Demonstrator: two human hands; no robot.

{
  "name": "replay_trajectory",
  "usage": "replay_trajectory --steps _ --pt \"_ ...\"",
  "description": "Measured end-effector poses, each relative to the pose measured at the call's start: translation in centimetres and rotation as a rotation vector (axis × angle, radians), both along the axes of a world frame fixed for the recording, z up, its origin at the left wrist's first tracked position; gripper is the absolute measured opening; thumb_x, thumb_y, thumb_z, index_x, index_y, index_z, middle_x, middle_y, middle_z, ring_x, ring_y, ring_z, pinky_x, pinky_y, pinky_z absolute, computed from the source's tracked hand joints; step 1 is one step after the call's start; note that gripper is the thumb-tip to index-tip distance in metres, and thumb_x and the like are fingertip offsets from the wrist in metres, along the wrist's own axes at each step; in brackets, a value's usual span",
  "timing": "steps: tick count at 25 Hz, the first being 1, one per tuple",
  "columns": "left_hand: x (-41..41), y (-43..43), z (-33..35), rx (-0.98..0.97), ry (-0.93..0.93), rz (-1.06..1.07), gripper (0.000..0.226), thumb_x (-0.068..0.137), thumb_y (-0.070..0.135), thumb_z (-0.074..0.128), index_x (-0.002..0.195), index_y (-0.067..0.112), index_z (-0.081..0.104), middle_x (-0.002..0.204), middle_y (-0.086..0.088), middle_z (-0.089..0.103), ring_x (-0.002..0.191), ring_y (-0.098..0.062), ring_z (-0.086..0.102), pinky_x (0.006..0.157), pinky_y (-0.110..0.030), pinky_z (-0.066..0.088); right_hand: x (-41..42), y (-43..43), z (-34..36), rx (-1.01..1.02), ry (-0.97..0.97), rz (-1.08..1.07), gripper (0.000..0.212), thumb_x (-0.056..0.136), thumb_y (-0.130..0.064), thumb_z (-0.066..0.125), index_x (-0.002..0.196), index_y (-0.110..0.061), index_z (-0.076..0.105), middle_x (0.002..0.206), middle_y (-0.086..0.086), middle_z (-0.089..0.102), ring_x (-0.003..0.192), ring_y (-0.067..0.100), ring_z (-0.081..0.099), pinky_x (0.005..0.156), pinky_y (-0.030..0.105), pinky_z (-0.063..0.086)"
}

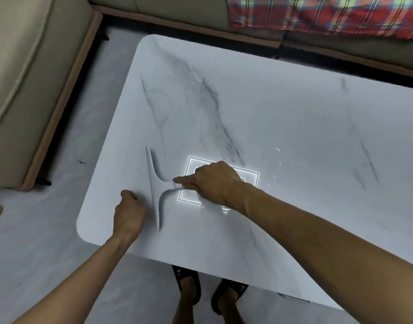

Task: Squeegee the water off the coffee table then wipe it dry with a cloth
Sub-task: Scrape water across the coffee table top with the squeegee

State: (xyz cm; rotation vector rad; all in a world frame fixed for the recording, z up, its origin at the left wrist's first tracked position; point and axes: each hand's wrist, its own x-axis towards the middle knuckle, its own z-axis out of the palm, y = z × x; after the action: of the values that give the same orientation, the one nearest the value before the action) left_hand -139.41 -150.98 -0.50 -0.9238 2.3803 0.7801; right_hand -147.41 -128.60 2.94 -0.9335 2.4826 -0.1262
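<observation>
Since the squeegee lies on the near left part of the worktop, blade pointing left and handle pointing right, I'd say this is the squeegee stage and not the drying one. The right hand grips the handle, fingers wrapped round it and the index finger laid along the neck toward the blade. The left hand rests on the marble just beside the blade, fingers curled in with nothing in them that I can see. A few water beads glint beyond the right hand. The rest of the wet is hard to make out on pale marble. No cloth in view.

My take on doing it well:
- Tip the handle up a bit so only the rubber edge bites.
- Keep even pressure across the whole blade.
- Run one straight stroke to the left edge so the water drops off.
- Overlap each pass a little.
- Get the left hand out of the blade's path first, or it'll smear the line.
- Ease off near the rim so drops don't get flung at the sofa.
</observation>
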Motion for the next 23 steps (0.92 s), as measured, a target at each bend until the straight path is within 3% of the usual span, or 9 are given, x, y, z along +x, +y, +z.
replay_trajectory --steps 5,8,10,11,14,17,19,21,23 --pt "-0.7 -0.5 -1.9 0.041 -0.036 -0.108 0.015 0.091 0.004 0.040 0.097 0.018 0.037 0.090 -0.005 0.053 0.073 -0.021 0.053 0.056 -0.030 0.038 -4.1 -0.6 -1.9 0.015 -0.008 -0.104 0.037 0.102 -0.051 0.025 0.137 -0.058 0.036 0.112 0.002 0.067 0.097 0.029 0.064 0.065 0.031 0.032" --pt "-1.3 1.1 -2.4 0.044 -0.098 -0.257 0.020 0.088 -0.002 0.038 0.099 0.014 0.039 0.124 -0.017 0.051 0.099 -0.032 0.057 0.076 -0.033 0.043 -5.3 5.5 -1.4 0.032 0.015 -0.370 0.037 0.100 -0.055 0.024 0.134 -0.060 0.038 0.115 -0.002 0.068 0.098 0.028 0.063 0.067 0.031 0.034" --pt "-1.8 2.1 -2.6 0.011 -0.191 -0.358 0.024 0.087 -0.006 0.035 0.108 0.004 0.042 0.150 -0.031 0.024 0.133 -0.040 0.039 0.093 -0.038 0.042 -4.4 10.7 -0.6 0.056 0.013 -0.561 0.036 0.100 -0.056 0.023 0.131 -0.062 0.040 0.113 -0.009 0.069 0.095 0.024 0.063 0.065 0.030 0.036" --pt "-2.1 2.5 -2.6 -0.003 -0.228 -0.390 0.030 0.088 -0.007 0.035 0.117 -0.002 0.041 0.153 -0.034 0.013 0.142 -0.042 0.026 0.099 -0.040 0.040 -3.3 13.1 -0.2 0.070 0.007 -0.636 0.036 0.099 -0.057 0.023 0.130 -0.062 0.041 0.111 -0.012 0.070 0.094 0.023 0.063 0.065 0.030 0.037" --pt "-2.5 2.8 -2.6 0.009 -0.281 -0.380 0.040 0.086 -0.006 0.036 0.126 -0.007 0.039 0.154 -0.037 0.005 0.147 -0.043 0.006 0.108 -0.043 0.033 1.2 19.5 0.9 0.140 0.020 -0.793 0.036 0.097 -0.061 0.024 0.128 -0.062 0.043 0.104 -0.012 0.071 0.092 0.024 0.064 0.066 0.031 0.043" --pt "-2.9 2.8 -2.2 0.018 -0.288 -0.349 0.036 0.086 -0.002 0.037 0.122 -0.005 0.041 0.152 -0.036 0.015 0.146 -0.043 0.010 0.112 -0.045 0.026 5.3 23.7 3.0 0.208 0.077 -0.918 0.041 0.095 -0.068 0.023 0.128 -0.061 0.046 0.096 -0.009 0.072 0.084 0.026 0.064 0.063 0.032 0.042" --pt "-3.0 2.6 -2.2 0.011 -0.235 -0.308 0.030 0.087 0.000 0.038 0.116 -0.003 0.044 0.142 -0.033 0.036 0.136 -0.043 0.032 0.108 -0.047 0.033 6.4 23.7 4.0 0.208 0.103 -0.944 0.043 0.093 -0.071 0.022 0.128 -0.061 0.046 0.101 -0.008 0.072 0.088 0.028 0.064 0.065 0.033 0.044" --pt "-2.5 2.2 -1.5 0.015 -0.142 -0.251 0.022 0.087 0.004 0.039 0.108 0.003 0.045 0.115 -0.023 0.057 0.107 -0.040 0.055 0.089 -0.045 0.047 6.7 20.8 4.8 0.131 0.086 -0.901 0.041 0.092 -0.072 0.022 0.127 -0.063 0.042 0.112 -0.008 0.071 0.098 0.030 0.064 0.071 0.035 0.046" --pt "-1.6 1.4 -0.8 0.021 -0.062 -0.171 0.015 0.088 0.007 0.040 0.103 0.010 0.044 0.089 -0.013 0.059 0.080 -0.033 0.059 0.068 -0.039 0.051 6.7 15.4 4.2 0.043 0.026 -0.728 0.042 0.092 -0.070 0.019 0.130 -0.063 0.036 0.115 -0.007 0.069 0.103 0.029 0.064 0.073 0.035 0.046"
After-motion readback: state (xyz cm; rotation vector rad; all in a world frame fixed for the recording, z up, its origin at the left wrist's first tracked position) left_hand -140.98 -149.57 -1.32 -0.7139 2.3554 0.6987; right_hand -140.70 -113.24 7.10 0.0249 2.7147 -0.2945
